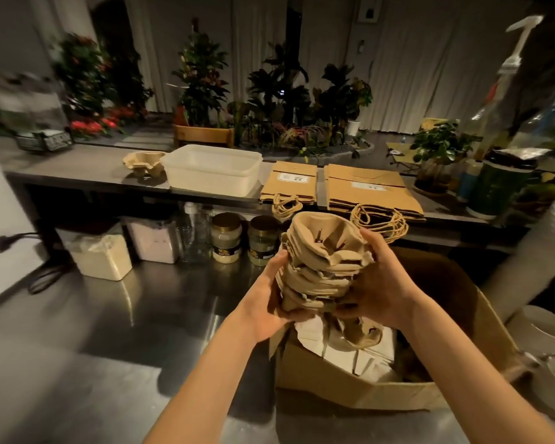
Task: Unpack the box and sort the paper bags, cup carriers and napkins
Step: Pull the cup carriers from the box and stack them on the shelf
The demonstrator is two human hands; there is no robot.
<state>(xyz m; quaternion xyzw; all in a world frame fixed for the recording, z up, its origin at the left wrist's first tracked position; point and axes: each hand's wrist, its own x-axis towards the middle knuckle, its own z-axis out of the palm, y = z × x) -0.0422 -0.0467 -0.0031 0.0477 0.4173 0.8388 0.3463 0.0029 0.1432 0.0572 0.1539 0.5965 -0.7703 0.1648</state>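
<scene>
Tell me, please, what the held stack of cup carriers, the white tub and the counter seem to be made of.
Stack of cup carriers: moulded paper pulp, matte tan, with rough crumpled rims. Tub: translucent white plastic, smooth, faintly glossy. Counter: probably stainless steel, brushed; it mirrors the jars dimly.

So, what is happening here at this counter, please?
A person is unpacking an open cardboard box on the steel counter. The left hand and the right hand hold a nested stack of pulp cup carriers just above the box. Another carrier and some white paper lie inside it. On the raised shelf behind, a single cup carrier sits left of a white plastic tub, and two piles of flat brown paper bags lie on the tub's right.
</scene>
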